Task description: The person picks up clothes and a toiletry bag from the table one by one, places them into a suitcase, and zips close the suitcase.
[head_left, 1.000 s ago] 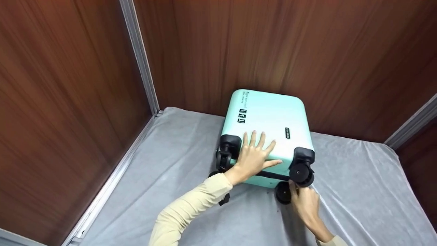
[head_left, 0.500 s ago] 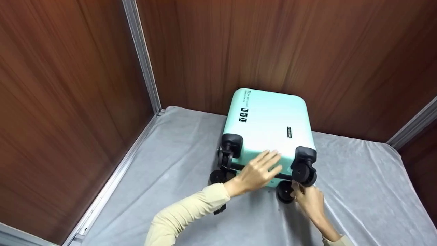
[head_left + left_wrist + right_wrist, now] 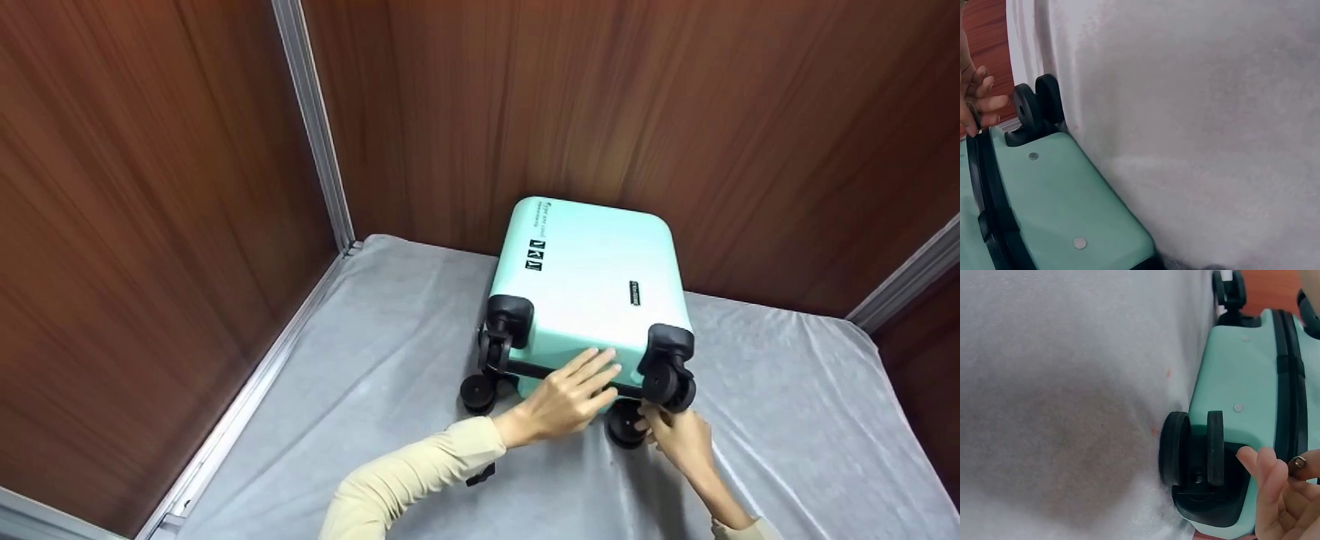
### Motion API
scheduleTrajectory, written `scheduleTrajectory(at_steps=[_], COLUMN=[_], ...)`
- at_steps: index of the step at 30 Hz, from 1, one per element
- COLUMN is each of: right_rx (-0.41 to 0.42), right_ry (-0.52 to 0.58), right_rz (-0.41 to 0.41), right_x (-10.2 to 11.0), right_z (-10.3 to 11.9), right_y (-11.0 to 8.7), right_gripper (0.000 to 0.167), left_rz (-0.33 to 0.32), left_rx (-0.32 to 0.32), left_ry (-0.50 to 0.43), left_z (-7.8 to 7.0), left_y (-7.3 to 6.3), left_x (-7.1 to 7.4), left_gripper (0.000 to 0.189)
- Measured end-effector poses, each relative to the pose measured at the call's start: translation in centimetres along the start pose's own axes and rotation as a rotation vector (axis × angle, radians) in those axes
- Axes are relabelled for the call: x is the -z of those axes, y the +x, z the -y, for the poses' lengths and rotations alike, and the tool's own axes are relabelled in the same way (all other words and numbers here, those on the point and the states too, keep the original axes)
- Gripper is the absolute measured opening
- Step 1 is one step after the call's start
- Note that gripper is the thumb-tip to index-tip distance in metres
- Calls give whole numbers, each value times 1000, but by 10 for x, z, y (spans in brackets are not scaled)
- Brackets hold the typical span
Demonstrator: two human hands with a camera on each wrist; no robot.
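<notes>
A mint-green suitcase (image 3: 592,262) lies flat, its wheeled end toward me. My left hand (image 3: 566,401), fingers straight, lies against that end over the black zipper band (image 3: 531,370). Low at the right corner, beside the black wheels (image 3: 664,386), is my right hand (image 3: 681,441). Its thumb and fingers pinch a small zipper pull (image 3: 975,115), which the left wrist view shows as a dark tab; a metal bit (image 3: 1300,462) pokes out in the right wrist view. The right fingertips are partly hidden behind a wheel in the head view.
Grey cloth (image 3: 390,337) covers the surface under the suitcase. Brown wood-grain panels (image 3: 465,112) rise behind and at both sides, joined by metal posts (image 3: 315,120). A black strap end (image 3: 481,474) shows under the left sleeve.
My left hand has slid from the suitcase's upper face down toward me onto its wheeled end, its spread fingers drawing closer together. The right hand stays at the right corner.
</notes>
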State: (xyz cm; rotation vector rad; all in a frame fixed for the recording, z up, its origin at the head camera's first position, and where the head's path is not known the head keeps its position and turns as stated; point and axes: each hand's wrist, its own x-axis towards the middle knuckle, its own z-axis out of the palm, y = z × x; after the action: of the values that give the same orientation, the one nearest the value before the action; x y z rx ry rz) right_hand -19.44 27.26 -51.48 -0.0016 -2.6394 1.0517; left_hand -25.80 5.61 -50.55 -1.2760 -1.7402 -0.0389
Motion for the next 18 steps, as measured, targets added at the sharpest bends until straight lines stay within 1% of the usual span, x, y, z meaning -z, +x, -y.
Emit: scheduleTrajectory(at_steps=[3,5,8,10,12,14,16,18], right_rx=[-41,-59,-65,-63,-65,-73,-76,-71], right_ry=[34,45,44,35,21,11,-2,-19], right_rz=[29,44,59,61,62,60,61,61], right_x=[1,2,3,4,5,6,6,6], right_z=[1,2,3,4,4,5,5,5], right_y=[1,2,2,2,3,3,4,3], right_gripper=[15,15,16,17,18,19,20,20], left_rz=[22,48,130,213,304,382,435,476], left_rx=[-20,-20,16,67,139,218,289,340], left_ry=[-24,-64,-113,-143,-183,-240,-298,-344], left_z=[-4,-7,-11,-16,-21,-26,-31,-35], left_y=[-2,-2,-1,2,6,11,17,24], left_x=[-1,-1,-2,-3,-5,-8,-11,-14], left_gripper=[23,21,21,18,15,15,21,27])
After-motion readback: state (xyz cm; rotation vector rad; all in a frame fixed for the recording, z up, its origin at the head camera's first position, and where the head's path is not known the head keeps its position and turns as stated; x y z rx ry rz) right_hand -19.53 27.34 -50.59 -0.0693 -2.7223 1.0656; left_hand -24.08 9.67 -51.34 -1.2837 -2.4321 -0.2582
